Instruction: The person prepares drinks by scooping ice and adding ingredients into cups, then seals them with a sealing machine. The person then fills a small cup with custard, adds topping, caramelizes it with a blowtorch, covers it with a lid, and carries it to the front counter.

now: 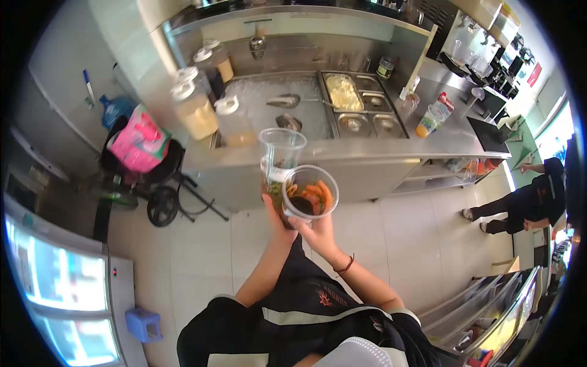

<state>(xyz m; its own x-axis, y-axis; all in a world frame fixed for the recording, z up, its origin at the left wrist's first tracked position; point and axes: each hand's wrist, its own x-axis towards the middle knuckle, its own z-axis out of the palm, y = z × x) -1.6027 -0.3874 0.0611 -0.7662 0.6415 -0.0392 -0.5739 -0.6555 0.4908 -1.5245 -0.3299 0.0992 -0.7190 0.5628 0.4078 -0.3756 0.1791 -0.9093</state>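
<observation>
"SUND…" lettering [335,294] on black apron [296,285]

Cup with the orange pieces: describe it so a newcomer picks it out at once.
Find the steel counter. Before its near edge, the left hand and right hand hold a clear left cup and, nearer the body, a clear right cup. The right cup alone shows orange pieces through its open mouth.

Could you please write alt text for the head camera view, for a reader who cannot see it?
A person's left hand and right hand hold a clear cup with orange pieces inside beside another clear cup. Ahead, a metal counter bears lidded jars, what looks like ice, and metal food pans.
</observation>
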